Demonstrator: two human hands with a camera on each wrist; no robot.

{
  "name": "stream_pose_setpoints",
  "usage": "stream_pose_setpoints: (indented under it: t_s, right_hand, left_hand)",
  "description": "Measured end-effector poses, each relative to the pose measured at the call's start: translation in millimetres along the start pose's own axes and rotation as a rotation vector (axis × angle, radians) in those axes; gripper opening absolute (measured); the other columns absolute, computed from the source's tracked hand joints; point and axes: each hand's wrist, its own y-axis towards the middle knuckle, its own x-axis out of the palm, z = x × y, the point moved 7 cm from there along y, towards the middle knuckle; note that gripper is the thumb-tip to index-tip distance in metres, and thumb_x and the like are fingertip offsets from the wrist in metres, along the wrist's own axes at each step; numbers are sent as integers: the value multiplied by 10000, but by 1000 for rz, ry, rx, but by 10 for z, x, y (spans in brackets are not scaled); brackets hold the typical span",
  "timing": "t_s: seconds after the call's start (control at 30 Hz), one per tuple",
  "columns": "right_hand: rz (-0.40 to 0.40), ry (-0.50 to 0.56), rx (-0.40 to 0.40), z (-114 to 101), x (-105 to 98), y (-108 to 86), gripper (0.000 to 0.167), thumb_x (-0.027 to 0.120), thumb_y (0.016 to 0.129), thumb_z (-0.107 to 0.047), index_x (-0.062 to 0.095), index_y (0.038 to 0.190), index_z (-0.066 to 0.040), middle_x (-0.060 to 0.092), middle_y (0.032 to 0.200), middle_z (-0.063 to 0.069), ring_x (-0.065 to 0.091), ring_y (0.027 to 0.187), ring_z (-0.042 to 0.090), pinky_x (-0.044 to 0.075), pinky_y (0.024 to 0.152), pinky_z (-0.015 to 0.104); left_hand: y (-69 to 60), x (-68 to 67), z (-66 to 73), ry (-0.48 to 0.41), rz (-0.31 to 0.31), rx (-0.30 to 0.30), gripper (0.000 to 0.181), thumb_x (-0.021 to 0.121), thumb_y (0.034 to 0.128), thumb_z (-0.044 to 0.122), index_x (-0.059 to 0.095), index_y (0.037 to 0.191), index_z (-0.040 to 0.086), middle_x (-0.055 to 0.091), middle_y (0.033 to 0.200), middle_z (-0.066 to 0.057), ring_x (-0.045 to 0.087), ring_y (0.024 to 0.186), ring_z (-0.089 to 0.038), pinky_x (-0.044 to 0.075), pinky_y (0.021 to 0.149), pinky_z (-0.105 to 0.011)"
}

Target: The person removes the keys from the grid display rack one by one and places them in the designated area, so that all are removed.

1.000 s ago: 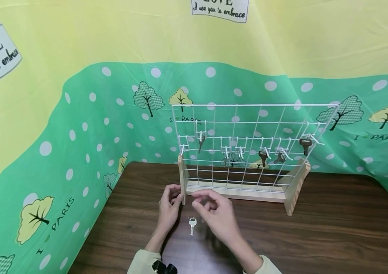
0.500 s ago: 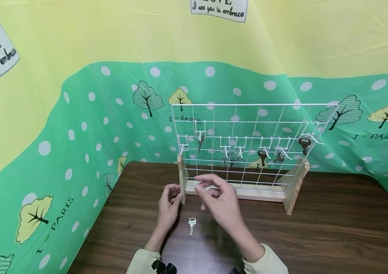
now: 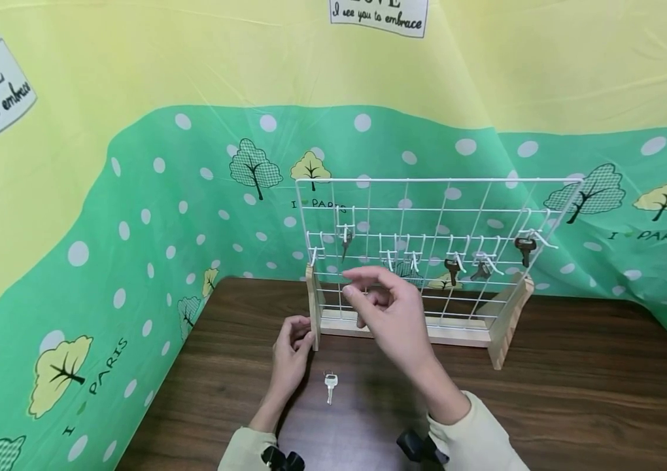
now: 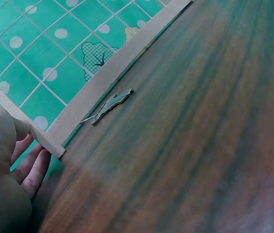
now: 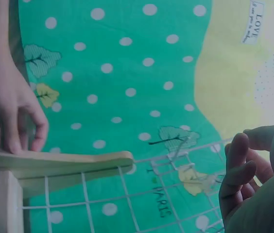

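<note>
A wire grid rack [image 3: 407, 211] on a wooden stand bears several hooks, some with keys on them. My left hand [image 3: 290, 353] pinches the stand's left wooden side piece [image 3: 313, 307], the thumb in front of it. In the left wrist view this hand [image 4: 6, 170] grasps the piece's lower end. A silver key [image 3: 330, 387] with a small ring lies on the table between my wrists. My right hand [image 3: 395, 314] is raised before the grid's lower left, fingers bent and thumb apart from the forefinger. Nothing shows in it, also in the right wrist view, where this hand [image 5: 258, 179] is near the grid.
Dark keys hang at the right, one dark key [image 3: 525, 250] near the grid's edge, and another key [image 3: 346, 242] at the upper left. The brown wood-grain table [image 3: 592, 392] meets a green and yellow printed cloth [image 3: 151, 170] behind and at the left.
My right hand has risen and moved a little right, from low beside the stand's left side to the front of the grid. The left hand and the key on the table have stayed put.
</note>
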Motion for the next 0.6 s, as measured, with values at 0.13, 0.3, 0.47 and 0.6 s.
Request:
stream_pose_setpoints:
  t_s: [0.13,0.3,0.47,0.6]
  right_hand:
    - [21,-51,-41,-94,-66,78,183,787,1008,-15,810,1188,-45,743,955,83,583,530,208,382,451,238]
    - [58,-153,-109,-222,-135,192,168,818,988,-28,833,1150,-70,734,954,32,530,562,150,389,500,223]
    - [71,-197,-148,-307,-184,298,165,830,973,-10,844,1124,-75,755,1005,25,542,587,156,408,523,219]
    - [91,-215,-150,-320,-237,361,162,832,968,-5,846,1115,-72,776,1024,42,555,614,162,422,551,221]
  left_hand:
    - [2,-3,4,3,1,-3,238,709,1042,-50,643,1268,-17,732,1267,-203,711,1200,-327,577,930,-237]
    - [12,-6,1,9,-1,-1,239,710,1043,-43,642,1270,-12,731,1275,-200,707,1211,-327,573,931,-234]
    - [15,-11,11,10,4,-4,238,705,1041,-60,642,1266,-14,730,1273,-203,706,1204,-328,573,926,-237]
    - [8,-4,16,6,3,-12,244,699,1035,-80,642,1264,-18,730,1271,-209,709,1203,-335,577,924,-233]
